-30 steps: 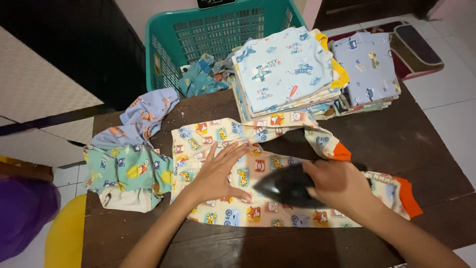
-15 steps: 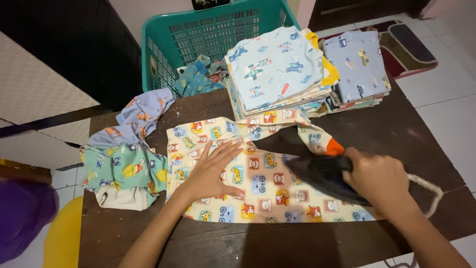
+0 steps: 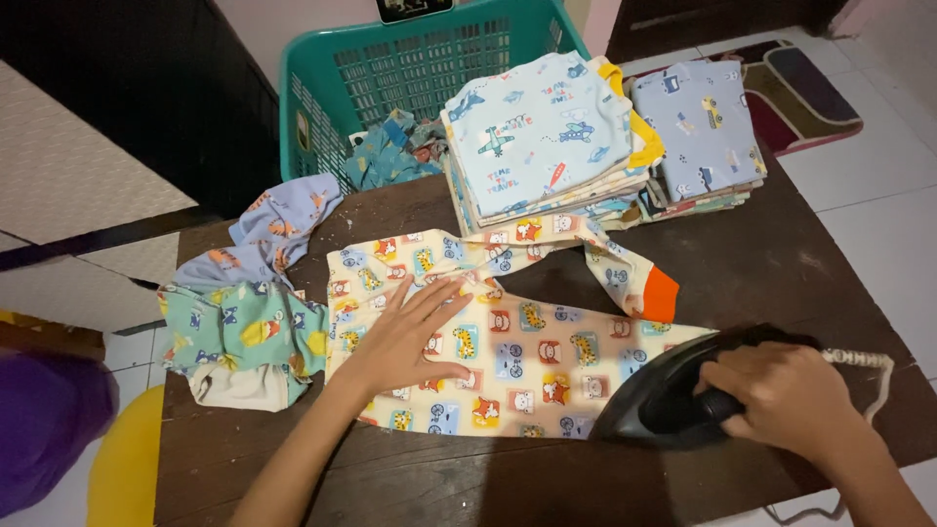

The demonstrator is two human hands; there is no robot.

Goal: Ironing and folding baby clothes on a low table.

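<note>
Your right hand [image 3: 786,395] is closed around the handle of the black iron [image 3: 683,395], which sits at about four o'clock on the dark wooden table [image 3: 781,263], its sole over the leg end of the yellow printed pants [image 3: 508,342]. Your left hand [image 3: 410,337] lies flat and open on the pants toward nine o'clock, fingers spread, gripping nothing. The risk is heat: if the iron rests in one spot, it could scorch the thin cloth or mark the wood where its sole overhangs the hem. Its cord [image 3: 864,366] runs off the table edge at three o'clock, and a snag there could jerk the iron sideways. Should you sweep toward nine o'clock, the tip heads for your flat fingers. The other leg with the orange cuff [image 3: 662,291] lies folded across at one o'clock, so a careless pass could press in a crease
</note>
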